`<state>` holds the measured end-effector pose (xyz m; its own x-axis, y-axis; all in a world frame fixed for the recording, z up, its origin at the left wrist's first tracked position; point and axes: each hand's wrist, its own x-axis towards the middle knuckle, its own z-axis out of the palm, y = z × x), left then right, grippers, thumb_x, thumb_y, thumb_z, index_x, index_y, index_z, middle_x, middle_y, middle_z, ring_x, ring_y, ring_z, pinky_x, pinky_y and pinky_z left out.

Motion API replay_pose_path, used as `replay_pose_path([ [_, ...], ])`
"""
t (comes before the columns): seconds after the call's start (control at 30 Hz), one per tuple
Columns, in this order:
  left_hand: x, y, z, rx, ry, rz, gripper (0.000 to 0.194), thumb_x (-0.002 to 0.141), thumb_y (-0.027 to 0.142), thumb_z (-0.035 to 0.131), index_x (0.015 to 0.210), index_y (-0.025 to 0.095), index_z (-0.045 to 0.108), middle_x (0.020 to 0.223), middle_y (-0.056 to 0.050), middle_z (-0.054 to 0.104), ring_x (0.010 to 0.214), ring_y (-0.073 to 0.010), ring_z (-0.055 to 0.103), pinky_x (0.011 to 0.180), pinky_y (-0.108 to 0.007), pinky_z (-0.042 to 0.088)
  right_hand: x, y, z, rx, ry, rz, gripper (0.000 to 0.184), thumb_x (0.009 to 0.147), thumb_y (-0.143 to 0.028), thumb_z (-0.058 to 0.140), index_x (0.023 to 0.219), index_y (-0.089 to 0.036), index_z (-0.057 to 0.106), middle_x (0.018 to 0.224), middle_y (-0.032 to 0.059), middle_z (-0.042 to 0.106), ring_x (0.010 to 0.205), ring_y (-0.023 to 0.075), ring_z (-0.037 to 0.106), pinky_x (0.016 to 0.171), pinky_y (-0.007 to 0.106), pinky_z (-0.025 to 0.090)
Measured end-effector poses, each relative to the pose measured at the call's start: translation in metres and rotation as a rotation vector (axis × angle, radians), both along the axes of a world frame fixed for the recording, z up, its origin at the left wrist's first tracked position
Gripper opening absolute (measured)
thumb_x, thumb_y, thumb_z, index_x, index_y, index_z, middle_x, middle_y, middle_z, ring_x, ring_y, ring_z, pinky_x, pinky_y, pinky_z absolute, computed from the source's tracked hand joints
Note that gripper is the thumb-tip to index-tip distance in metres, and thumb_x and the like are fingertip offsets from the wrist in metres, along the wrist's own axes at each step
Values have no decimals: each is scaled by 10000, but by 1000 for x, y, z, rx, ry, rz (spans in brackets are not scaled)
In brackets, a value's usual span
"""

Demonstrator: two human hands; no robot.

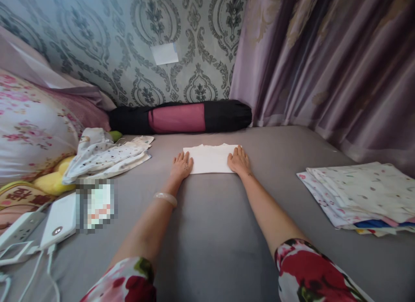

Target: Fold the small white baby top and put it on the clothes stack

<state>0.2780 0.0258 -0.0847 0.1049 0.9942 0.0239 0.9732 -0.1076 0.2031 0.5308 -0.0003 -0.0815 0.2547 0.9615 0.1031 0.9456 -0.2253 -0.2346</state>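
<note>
A white folded cloth [210, 160], perhaps a small garment, lies flat on the grey bed sheet [214, 232] in the middle of the head view. On its left end rests my left hand [182, 165], palm down with the fingers stretched out. My right hand [238, 161] lies flat on the cloth's right end, fingers extended toward its far edge. Neither hand grips anything. The cloth's far edge looks slightly uneven between my hands.
A stack of folded printed cloths [366, 194] sits at the right. Left are a crumpled patterned garment [113, 157], a floral pillow [32, 129], a white power bank [60, 220] and a power strip [21, 230] with cables. A black and pink bolster [178, 118] lies along the wall.
</note>
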Motion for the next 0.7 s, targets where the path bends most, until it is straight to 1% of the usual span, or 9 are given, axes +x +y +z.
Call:
replay_pose_path([
  [0.2,-1,2,-1,9,33,-11,580,982,411,225,1493,157,328,1563,-137,322,1449,-268,275,1171,-463,215,1,3,-1,-15,-4,2,594,980,-315,247,1479,-2,315,1582,178,236,1443,277,224,1144,406,223],
  [0.27,-1,5,0,19,48,-24,560,981,427,246,1457,163,381,1552,-148,338,1439,-282,292,1154,-474,244,2,6,2,-50,-9,10,588,979,-320,250,1473,-10,328,1579,184,240,1440,281,228,1142,429,224],
  [0.33,0,10,3,60,75,-41,542,979,455,264,1378,154,472,1553,-161,329,1443,-304,277,1149,-486,244,3,9,5,-57,-29,28,573,981,-321,254,1462,-25,354,1569,187,264,1441,285,225,1152,471,185],
  [0.4,5,16,6,120,94,-67,541,984,464,259,1320,132,521,1556,-171,317,1453,-310,250,1159,-485,221,1,12,9,-14,-58,85,560,986,-325,250,1455,-46,375,1560,181,287,1446,282,214,1166,492,128],
  [0.47,12,21,9,152,88,-103,550,994,450,240,1346,114,496,1554,-175,319,1457,-296,242,1171,-471,200,-1,14,11,21,-73,168,558,994,-341,239,1467,-74,370,1567,166,280,1453,272,201,1175,482,98],
  [0.53,18,24,11,135,71,-136,560,1000,440,236,1403,108,438,1552,-174,325,1454,-288,249,1175,-460,195,-4,15,10,8,-69,228,567,1003,-369,225,1487,-99,346,1579,152,260,1457,265,197,1177,468,106],
  [0.6,22,24,9,95,62,-158,560,1002,441,241,1425,115,413,1545,-170,337,1448,-290,257,1170,-455,208,-5,15,6,-29,-58,243,576,1009,-392,208,1498,-114,332,1583,144,257,1457,262,202,1177,466,122],
  [0.7,23,22,6,70,55,-187,539,1004,434,238,1405,131,430,1515,-164,380,1431,-288,282,1154,-449,239,-4,15,1,-41,-48,240,580,1013,-408,194,1496,-123,342,1583,133,262,1455,259,210,1179,464,130],
])
